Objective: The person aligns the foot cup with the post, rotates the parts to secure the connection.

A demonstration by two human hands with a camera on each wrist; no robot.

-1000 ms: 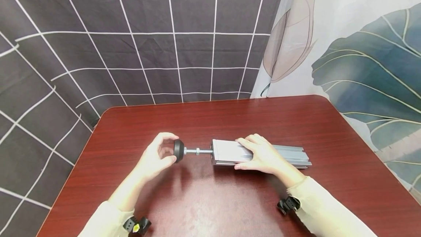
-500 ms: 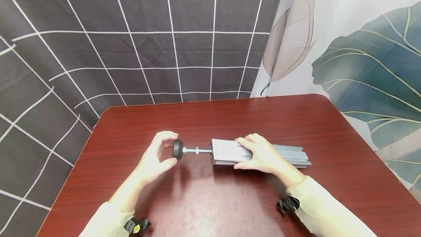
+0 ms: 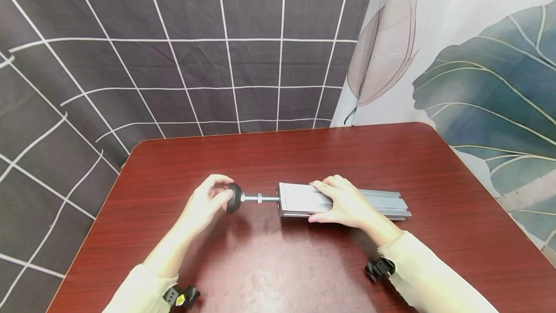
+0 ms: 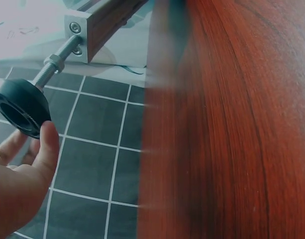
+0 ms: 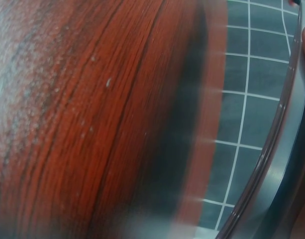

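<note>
At 8 o'clock on my head view, the left hand [image 3: 204,205] partly hides its own fingers; my right wrist view cuts off most of the right hand [image 3: 341,204]. A grid curtain [image 3: 200,64] stands at 11 o'clock, behind the red table [image 3: 260,158]. Left hand: thumb and fingers clamped on the black foot [image 3: 235,199]. A threaded rod [image 3: 269,199] runs from it toward 3 o'clock into the aluminium profile [image 3: 299,198], located at 4 o'clock. Right hand: clamped across the profile; I cannot see every fingertip.
</note>
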